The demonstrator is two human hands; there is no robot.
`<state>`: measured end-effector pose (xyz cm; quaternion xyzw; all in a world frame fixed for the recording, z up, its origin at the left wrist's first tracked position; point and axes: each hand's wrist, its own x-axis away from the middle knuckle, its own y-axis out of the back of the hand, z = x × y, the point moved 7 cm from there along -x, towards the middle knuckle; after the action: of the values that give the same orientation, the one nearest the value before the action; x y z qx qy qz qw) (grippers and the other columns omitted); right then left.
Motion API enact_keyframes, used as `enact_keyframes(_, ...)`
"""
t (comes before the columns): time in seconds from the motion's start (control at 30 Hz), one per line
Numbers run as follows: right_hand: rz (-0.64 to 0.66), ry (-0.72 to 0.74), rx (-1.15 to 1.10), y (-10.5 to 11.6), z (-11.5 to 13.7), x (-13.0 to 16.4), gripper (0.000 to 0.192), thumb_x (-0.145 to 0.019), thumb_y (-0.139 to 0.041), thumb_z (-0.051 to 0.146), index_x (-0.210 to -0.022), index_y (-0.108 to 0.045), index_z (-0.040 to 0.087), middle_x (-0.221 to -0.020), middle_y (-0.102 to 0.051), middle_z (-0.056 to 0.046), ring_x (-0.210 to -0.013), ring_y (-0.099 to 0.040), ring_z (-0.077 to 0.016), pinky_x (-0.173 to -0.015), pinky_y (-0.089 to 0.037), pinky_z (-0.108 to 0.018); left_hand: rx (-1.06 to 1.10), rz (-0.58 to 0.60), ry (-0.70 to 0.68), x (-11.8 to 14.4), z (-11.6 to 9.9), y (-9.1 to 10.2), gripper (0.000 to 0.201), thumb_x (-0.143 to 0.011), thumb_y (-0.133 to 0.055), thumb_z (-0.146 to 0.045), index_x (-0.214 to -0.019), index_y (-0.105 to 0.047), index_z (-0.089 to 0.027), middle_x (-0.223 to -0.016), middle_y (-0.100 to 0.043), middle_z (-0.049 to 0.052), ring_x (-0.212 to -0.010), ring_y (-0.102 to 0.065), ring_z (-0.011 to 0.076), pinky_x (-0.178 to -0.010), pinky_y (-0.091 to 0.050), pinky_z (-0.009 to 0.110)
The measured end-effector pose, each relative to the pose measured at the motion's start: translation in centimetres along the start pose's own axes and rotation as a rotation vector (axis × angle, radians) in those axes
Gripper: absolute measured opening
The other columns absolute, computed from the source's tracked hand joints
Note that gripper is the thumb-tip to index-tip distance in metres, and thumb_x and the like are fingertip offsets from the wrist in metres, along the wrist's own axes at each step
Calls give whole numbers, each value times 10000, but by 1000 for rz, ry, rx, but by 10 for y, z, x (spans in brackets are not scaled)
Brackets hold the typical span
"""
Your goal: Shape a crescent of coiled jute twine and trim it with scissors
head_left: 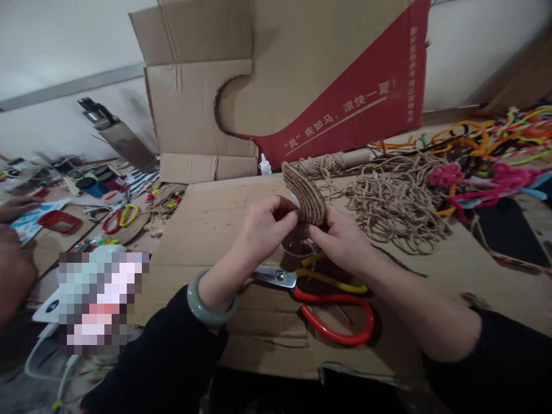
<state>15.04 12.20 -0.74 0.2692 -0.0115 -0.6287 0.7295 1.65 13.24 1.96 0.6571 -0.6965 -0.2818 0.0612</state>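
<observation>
Both hands hold a curved piece of brown twine laid in close, parallel rows, the twine-covered piece (307,194), above the cardboard sheet (215,230). My left hand (269,221), with a pale bracelet on its wrist, pinches the left edge. My right hand (345,238) grips the lower right side, its thumb and fingers closed. A clear round rim (297,244) shows just below the fingers, partly hidden. Under the wrists lie large scissors (334,296) with one red and one yellow handle. A loose heap of jute twine (388,201) spreads behind my right hand.
Upright cardboard (194,109) with a red panel stands at the back. Before it are a small white glue bottle (264,165) and a twine-wound tube (328,164). Colourful pipe cleaners (474,144) lie right. On the left are a dark bottle (121,138) and another person's hand (12,259).
</observation>
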Motion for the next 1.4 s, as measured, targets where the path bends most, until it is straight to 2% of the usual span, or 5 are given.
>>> enact_keyframes(0.23,0,0,-51,-2,-1,1,214,-756,-557,222,-950,-633,172,-814,-668,-19,-792,-613,-194,-717,-482,-308,5,-13,15,0,0,0,88,-687,-562,-190,-714,-637,-154,-661,-674,17,-602,-596,107,-552,-457,224)
enact_keyframes(0.5,-6,0,-27,-1,1,0,155,-748,-562,206,-886,-628,183,-766,-661,-10,-751,-598,-185,-670,-477,-291,-12,-4,31,0,-1,-1,100,-681,-549,-156,-707,-646,-150,-668,-686,16,-603,-600,103,-553,-462,213)
enact_keyframes(1.03,-4,-14,14,-1,4,3,181,-747,-549,247,-911,-597,184,-749,-640,-34,-771,-616,-216,-700,-490,-333,-92,-10,-35,4,-5,0,144,-694,-536,-165,-734,-673,-148,-705,-712,36,-627,-622,116,-566,-464,225)
enact_keyframes(1.4,-20,3,-83,-2,5,2,146,-747,-554,206,-877,-619,187,-776,-658,-4,-767,-604,-179,-691,-486,-292,15,-5,66,2,-1,2,110,-663,-565,-200,-680,-663,-153,-641,-677,24,-579,-579,106,-508,-447,209)
